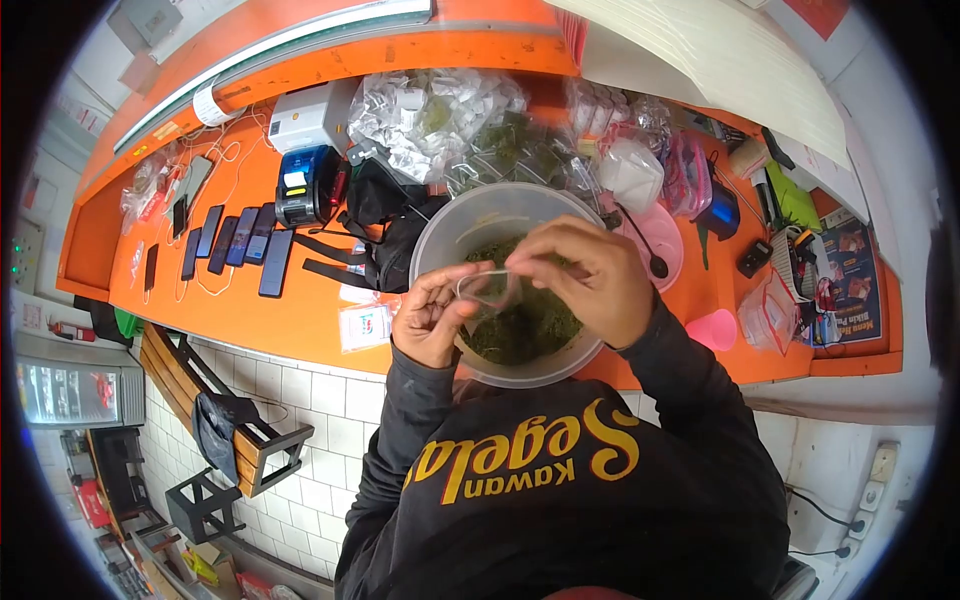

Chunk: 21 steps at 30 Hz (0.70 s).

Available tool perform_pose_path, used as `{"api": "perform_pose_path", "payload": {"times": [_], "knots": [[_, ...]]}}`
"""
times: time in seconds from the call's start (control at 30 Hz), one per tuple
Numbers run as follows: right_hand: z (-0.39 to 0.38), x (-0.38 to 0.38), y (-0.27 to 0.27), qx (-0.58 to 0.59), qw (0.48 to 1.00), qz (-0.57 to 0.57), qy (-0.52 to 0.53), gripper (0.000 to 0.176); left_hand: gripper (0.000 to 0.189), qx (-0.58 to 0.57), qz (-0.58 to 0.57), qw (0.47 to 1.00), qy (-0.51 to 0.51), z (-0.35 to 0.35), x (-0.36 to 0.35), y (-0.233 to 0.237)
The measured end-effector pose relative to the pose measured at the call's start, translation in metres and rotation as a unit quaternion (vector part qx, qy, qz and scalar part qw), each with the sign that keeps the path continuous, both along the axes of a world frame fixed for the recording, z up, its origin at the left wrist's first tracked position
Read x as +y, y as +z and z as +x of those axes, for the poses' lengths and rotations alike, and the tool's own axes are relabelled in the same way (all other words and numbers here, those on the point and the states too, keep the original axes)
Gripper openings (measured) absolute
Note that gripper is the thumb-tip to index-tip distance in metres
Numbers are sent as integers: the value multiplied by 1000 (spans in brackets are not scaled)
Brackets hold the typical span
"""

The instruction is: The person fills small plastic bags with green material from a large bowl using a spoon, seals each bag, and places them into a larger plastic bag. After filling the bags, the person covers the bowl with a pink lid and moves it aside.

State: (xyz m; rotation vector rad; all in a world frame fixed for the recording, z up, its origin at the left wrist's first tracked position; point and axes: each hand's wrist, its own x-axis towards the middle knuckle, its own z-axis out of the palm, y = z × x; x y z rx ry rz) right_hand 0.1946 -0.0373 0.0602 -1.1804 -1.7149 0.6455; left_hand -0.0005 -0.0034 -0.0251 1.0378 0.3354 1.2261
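Both hands are raised over a large translucent tub (pixel 432 240) that holds dark green leafy matter (pixel 525 325). A small clear plastic bag (pixel 495 290) hangs between them. My left hand (pixel 435 312) has its fingers closed on the bag's left side. My right hand (pixel 580 270) pinches the bag's upper edge with thumb and forefinger. Whether the bag holds anything is too unclear to tell. Behind the tub lie clear bags of green matter (pixel 510 150).
Several phones (pixel 237 237) lie at the left of the orange counter (pixel 330 325), near a label printer (pixel 306 187) and a black bag (pixel 400 240). To the right are a pink bowl (pixel 665 235) with a dark spoon, a pink cup (pixel 712 329) and a calculator-like device (pixel 720 212).
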Motion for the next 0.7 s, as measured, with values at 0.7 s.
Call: {"api": "perform_pose_path", "payload": {"times": [0.7], "knots": [[6,-27,-5,-118,991,-53,21,13,6,409,348,819,202,-17,-11,37]]}}
